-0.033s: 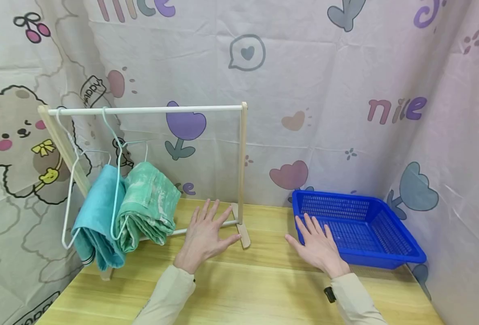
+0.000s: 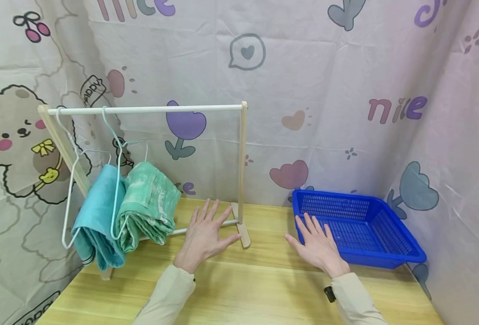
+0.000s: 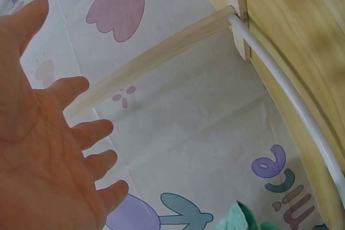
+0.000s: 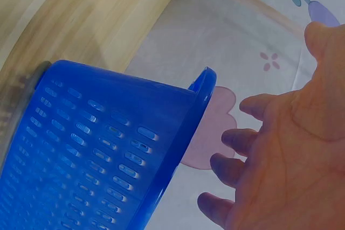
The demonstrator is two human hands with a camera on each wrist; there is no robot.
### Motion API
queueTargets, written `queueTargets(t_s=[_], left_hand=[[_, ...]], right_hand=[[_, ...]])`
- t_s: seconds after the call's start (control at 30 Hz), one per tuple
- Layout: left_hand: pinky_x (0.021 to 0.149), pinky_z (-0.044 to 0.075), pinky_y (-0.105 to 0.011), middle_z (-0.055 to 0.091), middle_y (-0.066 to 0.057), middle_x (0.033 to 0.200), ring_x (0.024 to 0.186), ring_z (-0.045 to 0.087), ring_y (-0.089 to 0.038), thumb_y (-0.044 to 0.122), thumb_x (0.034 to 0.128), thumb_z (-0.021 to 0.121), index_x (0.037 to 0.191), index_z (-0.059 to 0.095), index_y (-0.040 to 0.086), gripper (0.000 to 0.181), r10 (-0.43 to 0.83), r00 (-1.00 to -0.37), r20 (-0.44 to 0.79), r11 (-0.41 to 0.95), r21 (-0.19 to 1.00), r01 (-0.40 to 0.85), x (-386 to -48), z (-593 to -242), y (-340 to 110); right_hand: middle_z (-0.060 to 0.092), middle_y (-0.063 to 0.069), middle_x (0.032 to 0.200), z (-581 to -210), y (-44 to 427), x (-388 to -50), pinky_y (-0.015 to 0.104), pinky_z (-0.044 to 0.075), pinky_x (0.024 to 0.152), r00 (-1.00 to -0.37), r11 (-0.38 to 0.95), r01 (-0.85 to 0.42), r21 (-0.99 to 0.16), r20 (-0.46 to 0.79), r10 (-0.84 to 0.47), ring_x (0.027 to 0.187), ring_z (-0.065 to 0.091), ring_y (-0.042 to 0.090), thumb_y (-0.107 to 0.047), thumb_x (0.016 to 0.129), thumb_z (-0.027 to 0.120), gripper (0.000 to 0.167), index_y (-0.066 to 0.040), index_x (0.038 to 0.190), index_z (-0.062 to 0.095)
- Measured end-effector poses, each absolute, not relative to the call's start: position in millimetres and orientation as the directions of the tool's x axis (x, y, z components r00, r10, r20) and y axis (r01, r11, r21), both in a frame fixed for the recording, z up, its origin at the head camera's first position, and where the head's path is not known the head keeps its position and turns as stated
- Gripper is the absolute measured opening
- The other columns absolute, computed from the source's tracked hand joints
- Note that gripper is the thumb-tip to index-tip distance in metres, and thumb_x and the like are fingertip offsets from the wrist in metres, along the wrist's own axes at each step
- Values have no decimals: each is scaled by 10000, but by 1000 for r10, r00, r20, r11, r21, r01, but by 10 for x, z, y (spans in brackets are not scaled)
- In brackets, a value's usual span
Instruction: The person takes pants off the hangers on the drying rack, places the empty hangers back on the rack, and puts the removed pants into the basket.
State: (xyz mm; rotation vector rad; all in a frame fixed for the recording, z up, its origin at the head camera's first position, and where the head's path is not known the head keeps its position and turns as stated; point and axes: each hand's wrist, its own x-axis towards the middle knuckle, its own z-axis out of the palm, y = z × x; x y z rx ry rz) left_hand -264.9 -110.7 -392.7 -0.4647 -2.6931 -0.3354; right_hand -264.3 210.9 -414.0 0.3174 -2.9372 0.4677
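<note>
My left hand (image 2: 204,238) is spread palm down above the table, just right of the hanging clothes and in front of the rack's lower bar; it holds nothing. My right hand (image 2: 316,247) is also spread and bare, above the near left rim of a blue plastic basket (image 2: 385,261). In the right wrist view its fingers stand apart from the basket wall (image 4: 108,133). On the clothes rack (image 2: 146,109) hang a folded blue garment (image 2: 101,212) on a white hanger (image 2: 70,198) and a folded green-and-white garment (image 2: 148,198) on a pale green hanger (image 2: 115,194).
The rack's right post (image 2: 242,162) rises behind and right of my left hand, on a wooden foot (image 2: 243,234). A patterned curtain (image 2: 324,67) encloses the back and sides. Bare wood of the table (image 2: 255,289) shows between my forearms.
</note>
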Motion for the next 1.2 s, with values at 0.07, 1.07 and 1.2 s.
queueTargets(t_s=[0.07, 1.07, 1.2], left_hand=[[1183, 165, -610, 322, -142, 1576, 1495, 181, -380, 727, 843, 540, 1481, 443, 284, 783, 271, -869, 413, 917, 162, 364, -2647, -3933, -1112], [1191, 180, -585, 273, -167, 1590, 1493, 175, -390, 726, 852, 533, 1509, 393, 271, 812, 262, -871, 416, 924, 153, 351, -2611, -3876, -1160], [1182, 206, -586, 269, -180, 1590, 1483, 199, -403, 712, 855, 546, 1508, 397, 261, 807, 247, -872, 423, 928, 155, 338, -2601, -3864, -1178]], right_hand=[[157, 183, 1619, -4144, 2104, -2643, 665, 41, 1162, -966, 930, -230, -286, 179, -184, 1492, 105, 429, -713, 957, 308, 844, -125, 1560, 248], [159, 187, 1618, -4091, 1925, -2672, 659, 40, 1170, -963, 921, -259, -291, 154, -222, 1494, 108, 416, -680, 974, 319, 816, -122, 1563, 230], [160, 176, 1621, -4091, 1873, -2686, 653, 45, 1174, -961, 917, -266, -297, 157, -228, 1498, 112, 404, -662, 981, 336, 796, -119, 1557, 253]])
